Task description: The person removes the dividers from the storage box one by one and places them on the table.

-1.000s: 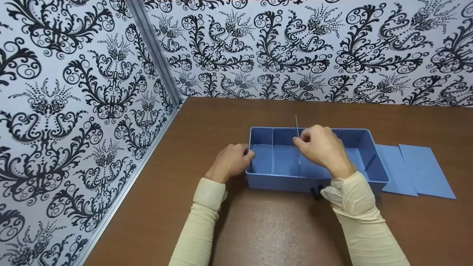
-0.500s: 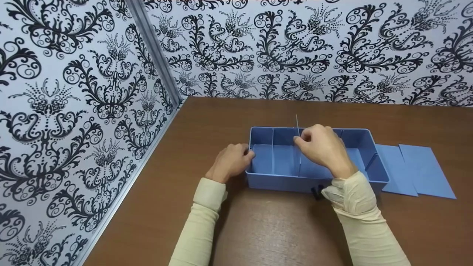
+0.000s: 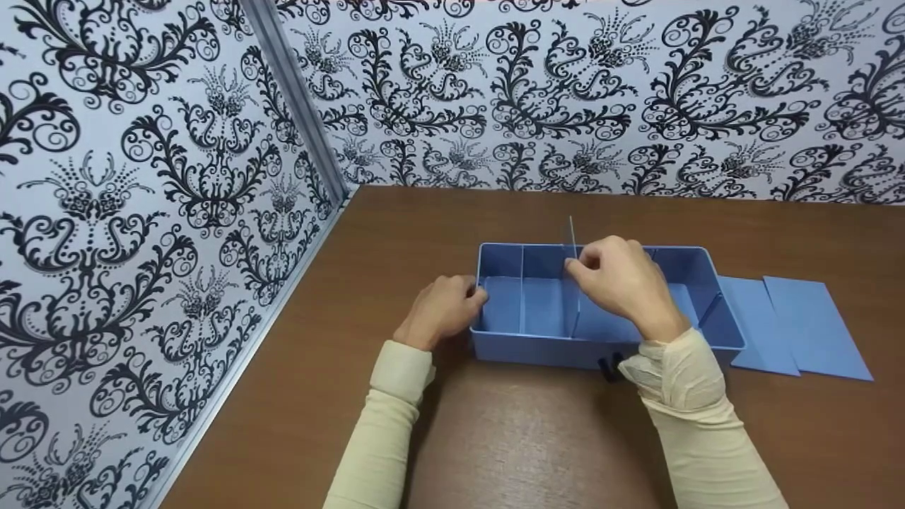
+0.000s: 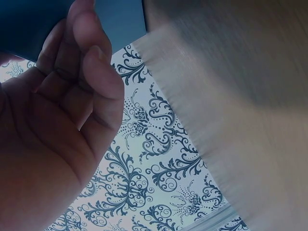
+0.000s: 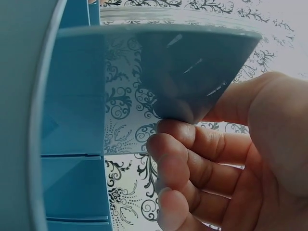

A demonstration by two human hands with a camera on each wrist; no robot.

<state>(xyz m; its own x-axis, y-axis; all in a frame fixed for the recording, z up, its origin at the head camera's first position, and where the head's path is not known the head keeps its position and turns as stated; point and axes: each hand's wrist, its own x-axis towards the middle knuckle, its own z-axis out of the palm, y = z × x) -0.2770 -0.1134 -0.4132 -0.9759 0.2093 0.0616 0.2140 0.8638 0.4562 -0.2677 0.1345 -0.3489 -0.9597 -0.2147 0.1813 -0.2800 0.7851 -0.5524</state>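
A blue rectangular box (image 3: 537, 346) with upright dividers stands on the table. My left hand (image 3: 445, 304) grips the box's left end wall, thumb over the rim; in the left wrist view its fingers (image 4: 103, 72) bend beside the blue wall. My right hand (image 3: 622, 283) is above the middle of the box, pinching a thin glossy divider panel (image 5: 159, 62) between thumb and fingers. The panel tilts, and its far upper corner sticks up above the box's back rim. Left of it, another divider (image 3: 522, 290) stands across the box. My right hand hides part of the box's inside.
Two flat blue sheets (image 3: 820, 325) lie overlapping on the brown table (image 3: 396, 226), just right of the box. A small black object (image 3: 609, 367) shows at the box's front, beside my right cuff. Patterned walls (image 3: 212, 177) rise at the left and back.
My right hand and the pinched divider panel have shifted slightly to the right and up. The left hand and the box stay in place.
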